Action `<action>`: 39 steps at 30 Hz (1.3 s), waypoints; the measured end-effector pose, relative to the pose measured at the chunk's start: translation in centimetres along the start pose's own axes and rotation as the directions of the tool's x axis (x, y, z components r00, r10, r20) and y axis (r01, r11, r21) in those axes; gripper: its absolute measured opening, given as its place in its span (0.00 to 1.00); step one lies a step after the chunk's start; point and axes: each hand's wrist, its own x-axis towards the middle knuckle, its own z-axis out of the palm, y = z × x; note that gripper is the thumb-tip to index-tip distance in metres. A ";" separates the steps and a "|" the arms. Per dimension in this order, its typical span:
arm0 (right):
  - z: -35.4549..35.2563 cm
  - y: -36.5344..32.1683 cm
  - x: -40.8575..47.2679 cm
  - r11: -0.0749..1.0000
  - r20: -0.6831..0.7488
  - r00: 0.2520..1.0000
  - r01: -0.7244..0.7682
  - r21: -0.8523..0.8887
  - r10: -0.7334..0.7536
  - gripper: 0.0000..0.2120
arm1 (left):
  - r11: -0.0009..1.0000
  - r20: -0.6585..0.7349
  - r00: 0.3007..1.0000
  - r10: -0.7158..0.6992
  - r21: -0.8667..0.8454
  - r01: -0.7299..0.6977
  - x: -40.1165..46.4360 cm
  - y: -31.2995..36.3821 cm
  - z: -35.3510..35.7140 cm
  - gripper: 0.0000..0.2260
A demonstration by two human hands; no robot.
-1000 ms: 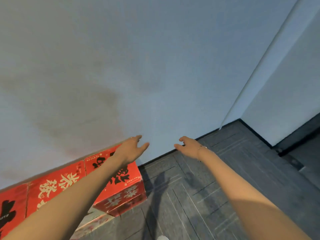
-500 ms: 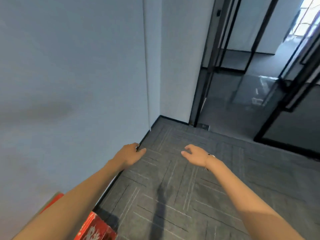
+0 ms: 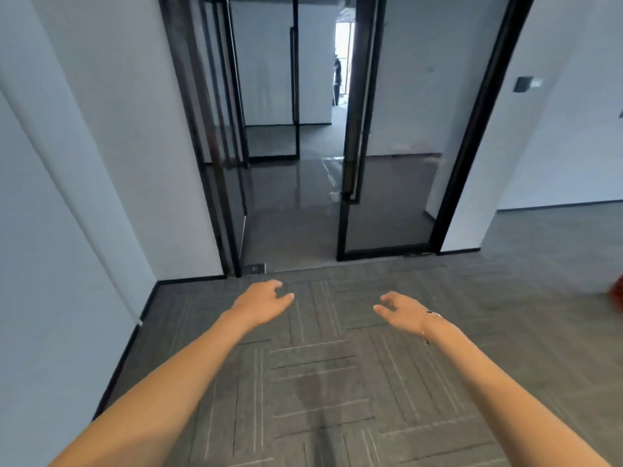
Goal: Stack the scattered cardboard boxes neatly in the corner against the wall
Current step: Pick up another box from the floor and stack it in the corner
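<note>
Both my arms reach forward over the grey carpet. My left hand (image 3: pixel 261 303) hangs with loosely curled fingers and holds nothing. My right hand (image 3: pixel 401 311), a thin bracelet on its wrist, is likewise relaxed and empty. A sliver of something red (image 3: pixel 617 291) shows blurred at the far right edge; whether it is a box I cannot tell. The red boxes by the wall are out of view.
White wall (image 3: pixel 67 197) runs along the left to a corner (image 3: pixel 158 281). Ahead stand black-framed glass doors (image 3: pixel 387 163), one gap open onto a shiny floor. A person (image 3: pixel 337 79) stands far off in the corridor. Carpet (image 3: pixel 320 382) stretches rightward into an open room.
My view has swung right, away from the wall and the red printed boxes, toward the glass doors. Both hands stay empty and held out in front.
</note>
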 end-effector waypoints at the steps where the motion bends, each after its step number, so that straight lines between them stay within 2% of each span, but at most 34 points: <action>1: -1.6 2.1 -0.1 1.000 -0.019 1.000 -0.021 -0.002 0.021 0.26 | 1.000 0.008 1.000 0.019 0.000 -0.019 0.9 2.2 1.0 0.28; 9: -12.7 17.9 -2.9 0.984 -0.168 0.971 -0.175 -0.007 0.172 0.27 | 0.984 0.130 0.976 0.174 0.017 -0.178 6.8 19.4 10.7 0.27; 17: -18.6 33.0 -8.4 0.917 -0.291 0.870 -0.383 0.112 0.399 0.25 | 0.929 0.282 0.896 0.342 0.043 -0.368 11.0 34.9 20.8 0.27; 26: -23.3 45.5 -12.0 0.780 -0.327 0.710 -0.543 0.310 0.624 0.25 | 0.824 0.427 0.761 0.488 0.063 -0.564 16.2 50.7 30.3 0.27; 34: -30.3 57.2 -15.1 0.624 -0.406 0.474 -0.598 0.504 0.782 0.25 | 0.662 0.535 0.585 0.609 0.063 -0.747 21.6 67.9 40.1 0.26; 39: -31.5 63.9 -18.6 0.497 -0.357 0.346 -0.607 0.621 0.868 0.25 | 0.560 0.601 0.466 0.649 0.038 -0.828 21.0 76.6 46.9 0.26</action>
